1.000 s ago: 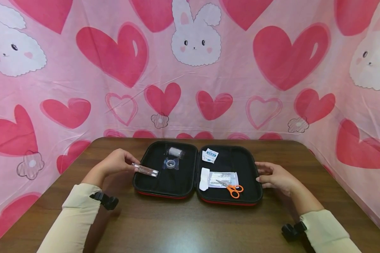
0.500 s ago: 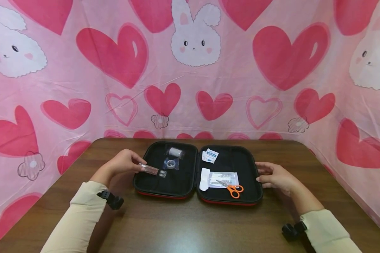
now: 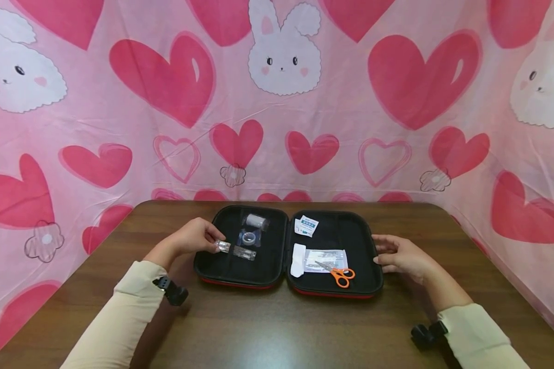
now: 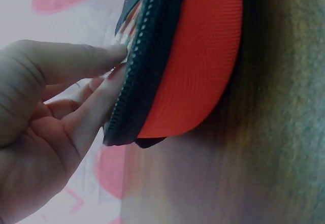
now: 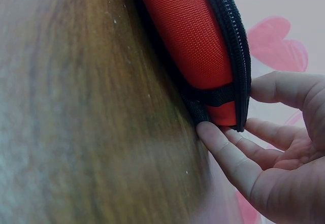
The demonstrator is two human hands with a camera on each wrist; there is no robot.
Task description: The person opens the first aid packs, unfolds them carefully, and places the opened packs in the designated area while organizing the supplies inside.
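Note:
My left hand (image 3: pixel 195 239) pinches the near end of a slim clear packet of swabs (image 3: pixel 245 253) over the left half of an unzipped red-and-black case (image 3: pixel 258 271). A thin dark band crosses the packet, and its far end shows beyond that band. In the left wrist view, the case rim (image 4: pixel 134 76) hides most of the packet, while thumb and fingers meet at its edge. My right hand (image 3: pixel 405 259) holds the right outer edge of the case. Its thumb and fingers straddle the zipper rim (image 5: pixel 238 56) in the right wrist view.
The left half also bears a wrapped bandage roll (image 3: pixel 257 221) and a tape roll (image 3: pixel 249 238). In the right half lie small white-blue sachets (image 3: pixel 306 226), a folded white strip (image 3: pixel 298 260), a flat packet (image 3: pixel 320 259) and orange-handled scissors (image 3: pixel 342 277). Brown table (image 3: pixel 277 328) surrounds the case.
My left hand has moved rightward over the case, sliding the packet of swabs rightward so that the dark band lies across it. The right hand has stayed at the case edge.

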